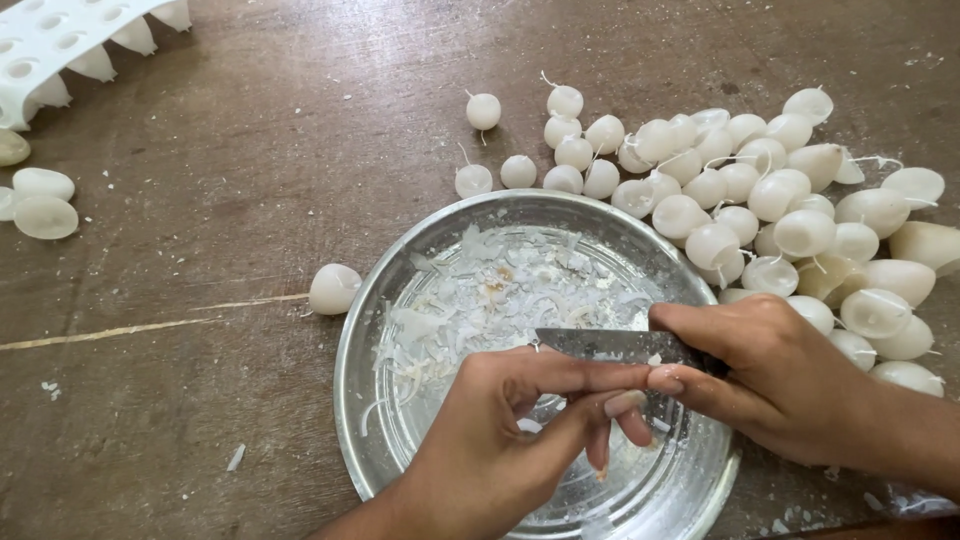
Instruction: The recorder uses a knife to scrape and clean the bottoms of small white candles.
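At the bottom centre of the frame the left hand (490,440) comes up from the lower edge, fingers curled together and pinched against the flat of a dark metal knife blade (600,345); whether a small piece sits between the fingertips cannot be told. The right hand (770,375) enters from the lower right, clamped on the knife's handle, with its thumb lying along the blade's near edge. Both hands hover over a round shiny steel plate (350,370) in the lower middle of the frame, whose inside holds a scatter of thin white wax shavings (480,300).

Just left of the plate's rim lies a single white egg-shaped wax candle (334,288) on the brown wooden bench (250,130). Beyond the plate, in the upper right, a large heap of white rounded wax candles with thin wicks (760,190) is spread out, touching the plate's far rim. At the left edge lie a few translucent whitish wax pieces (42,200). In the upper left corner sits a white plastic mould tray with cone-shaped cups (60,40).
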